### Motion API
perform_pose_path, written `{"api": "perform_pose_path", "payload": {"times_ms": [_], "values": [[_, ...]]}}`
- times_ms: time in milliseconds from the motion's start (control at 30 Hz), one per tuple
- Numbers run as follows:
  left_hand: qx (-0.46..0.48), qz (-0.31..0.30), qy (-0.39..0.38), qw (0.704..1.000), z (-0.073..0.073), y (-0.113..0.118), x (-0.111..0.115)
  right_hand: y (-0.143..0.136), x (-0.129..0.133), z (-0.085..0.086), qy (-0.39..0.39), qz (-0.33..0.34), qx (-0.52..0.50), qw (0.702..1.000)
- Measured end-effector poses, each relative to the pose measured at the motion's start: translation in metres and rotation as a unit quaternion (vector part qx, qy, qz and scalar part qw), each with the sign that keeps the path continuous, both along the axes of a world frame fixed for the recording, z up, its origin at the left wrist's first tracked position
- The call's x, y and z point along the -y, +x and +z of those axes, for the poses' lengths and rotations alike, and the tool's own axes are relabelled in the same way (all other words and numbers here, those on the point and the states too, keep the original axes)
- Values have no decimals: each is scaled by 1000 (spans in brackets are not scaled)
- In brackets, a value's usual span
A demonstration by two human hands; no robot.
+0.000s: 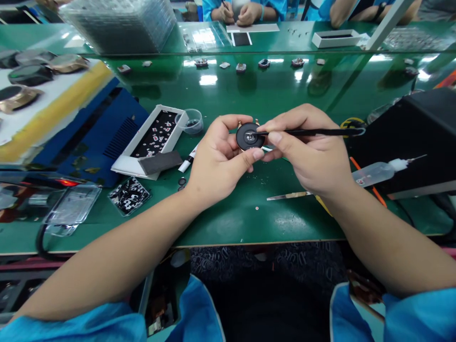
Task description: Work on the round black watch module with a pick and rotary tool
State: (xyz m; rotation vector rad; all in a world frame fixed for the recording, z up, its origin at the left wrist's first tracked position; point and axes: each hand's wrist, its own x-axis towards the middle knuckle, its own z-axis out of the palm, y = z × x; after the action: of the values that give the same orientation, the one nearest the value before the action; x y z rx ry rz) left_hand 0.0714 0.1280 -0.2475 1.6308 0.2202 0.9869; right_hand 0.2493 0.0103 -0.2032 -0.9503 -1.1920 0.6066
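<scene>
My left hand (223, 159) grips a round black watch case (245, 138) by its edge, with gold-coloured lugs showing at its top. In my right hand (313, 147) is a pair of black tweezers (320, 132), held nearly level. Their tip meets the middle of the watch case, where a small shiny round part shows; whether they pinch anything is too small to tell. A thin white stick shows under my right fingers, partly hidden. Below the hands, a tiny round piece (257, 208) lies on the green table (221, 223).
Left stand a white box (166, 110) of small parts, a clear cup (194, 121), a marker (187, 161), a clear tray (129, 195) of black pieces and a blue machine (107, 128) bearing watches. Right are a needle bottle (381, 173) and a black box (409, 137). Co-workers' hands (245, 13) are across.
</scene>
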Motion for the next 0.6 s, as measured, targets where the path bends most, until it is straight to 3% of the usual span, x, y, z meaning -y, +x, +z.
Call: {"api": "perform_pose_path", "payload": {"times_ms": [600], "values": [[6,-5,-31,999,-1,1,2,-4,2,-1,-5,-23,7,1000]]}}
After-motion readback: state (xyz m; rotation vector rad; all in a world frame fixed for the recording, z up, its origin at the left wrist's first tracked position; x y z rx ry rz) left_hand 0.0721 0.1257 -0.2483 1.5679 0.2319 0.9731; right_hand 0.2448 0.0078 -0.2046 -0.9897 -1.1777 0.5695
